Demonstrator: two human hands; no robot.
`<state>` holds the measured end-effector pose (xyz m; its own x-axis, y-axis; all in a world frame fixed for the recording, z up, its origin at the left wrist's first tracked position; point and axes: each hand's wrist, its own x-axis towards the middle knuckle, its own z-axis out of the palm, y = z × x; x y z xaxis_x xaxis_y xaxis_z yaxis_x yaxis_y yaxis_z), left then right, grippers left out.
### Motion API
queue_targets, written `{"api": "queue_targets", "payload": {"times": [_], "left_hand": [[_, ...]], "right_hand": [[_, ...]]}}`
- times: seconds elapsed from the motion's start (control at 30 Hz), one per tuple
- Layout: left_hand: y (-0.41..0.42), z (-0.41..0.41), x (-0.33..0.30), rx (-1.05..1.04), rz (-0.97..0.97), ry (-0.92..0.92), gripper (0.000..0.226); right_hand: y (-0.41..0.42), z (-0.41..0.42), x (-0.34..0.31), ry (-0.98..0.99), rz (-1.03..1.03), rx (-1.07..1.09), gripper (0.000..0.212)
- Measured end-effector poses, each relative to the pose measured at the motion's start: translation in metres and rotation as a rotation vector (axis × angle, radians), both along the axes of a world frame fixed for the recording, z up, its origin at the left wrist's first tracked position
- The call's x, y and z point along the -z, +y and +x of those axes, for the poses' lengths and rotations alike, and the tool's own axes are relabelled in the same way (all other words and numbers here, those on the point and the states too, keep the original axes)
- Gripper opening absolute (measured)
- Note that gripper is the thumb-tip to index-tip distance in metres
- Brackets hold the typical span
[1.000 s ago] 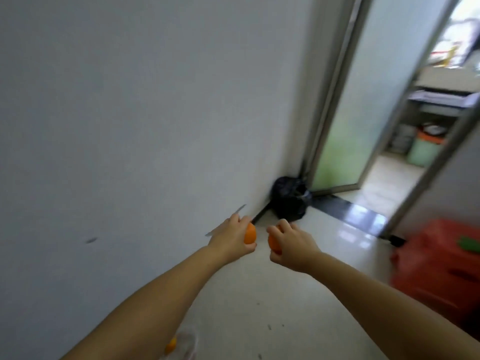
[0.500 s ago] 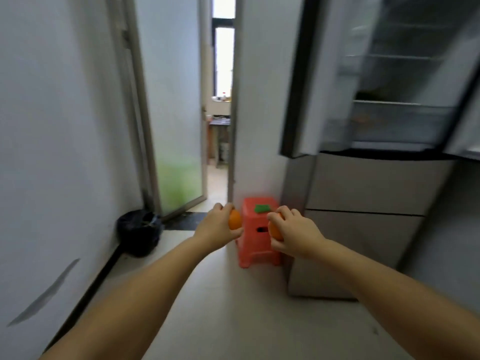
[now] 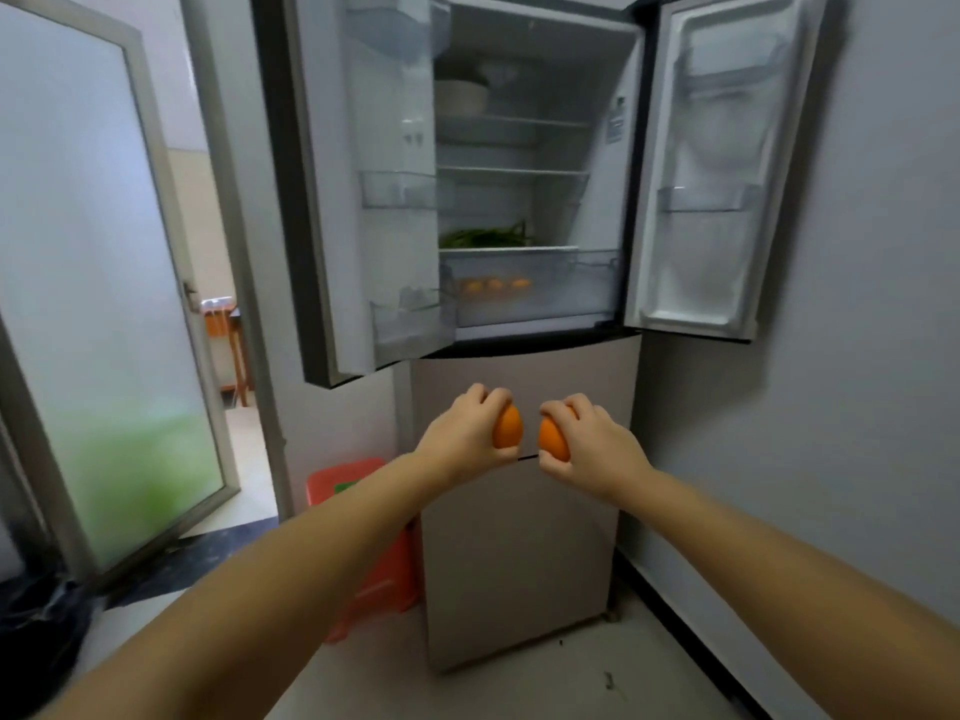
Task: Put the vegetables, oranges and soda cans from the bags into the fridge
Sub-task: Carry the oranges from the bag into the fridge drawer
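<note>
My left hand (image 3: 465, 433) grips an orange (image 3: 508, 427), and my right hand (image 3: 592, 441) grips a second orange (image 3: 551, 440). Both are held side by side in front of the fridge's lower drawers (image 3: 519, 537). Above them the fridge (image 3: 535, 148) stands with both upper doors swung wide. Green vegetables (image 3: 485, 236) lie on its lowest shelf. Several oranges (image 3: 496, 285) show through the clear crisper drawer (image 3: 566, 288) beneath. A white bowl (image 3: 461, 98) sits on the top shelf.
A red plastic stool (image 3: 374, 553) stands left of the fridge. A frosted glass door (image 3: 104, 304) hangs open at the left, with a black bag (image 3: 36, 636) on the floor at the bottom left. A grey wall (image 3: 872, 356) runs along the right.
My view has swung from the left wall and doorway round to the open fridge. Both hands have kept their oranges and are now raised in front of the fridge.
</note>
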<state>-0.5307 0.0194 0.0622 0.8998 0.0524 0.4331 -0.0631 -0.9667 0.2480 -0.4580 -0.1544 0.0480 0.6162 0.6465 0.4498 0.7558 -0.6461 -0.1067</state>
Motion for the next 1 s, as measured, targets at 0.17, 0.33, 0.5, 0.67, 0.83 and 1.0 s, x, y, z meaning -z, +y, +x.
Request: {"api": "queue_targets", "payload": {"times": [0.17,0.33,0.5,0.67,0.83,1.0], "left_hand": [[0.018,0.117,-0.044,0.025,-0.007,-0.064,0.052],[0.032,0.235,-0.092,0.069,-0.006,-0.127,0.056],[0.036,0.331,-0.107,0.095,-0.067,-0.171,0.060],[0.048,0.423,-0.121,0.068,-0.009,-0.210,0.058],[0.078,0.504,-0.156,0.002,0.015,-0.283,0.054],[0.117,0.571,-0.196,-0.128,0.148,-0.336,0.060]], "right_hand": [[0.000,0.103,-0.038,-0.075,-0.014,0.072,0.060],[-0.001,0.212,-0.091,-0.115,0.055,0.162,0.059],[0.004,0.302,-0.108,-0.144,0.121,0.176,0.058],[0.023,0.406,-0.119,-0.198,0.114,0.149,0.060],[0.057,0.511,-0.151,-0.223,0.227,0.041,0.057],[0.109,0.603,-0.190,-0.289,0.214,-0.058,0.056]]}}
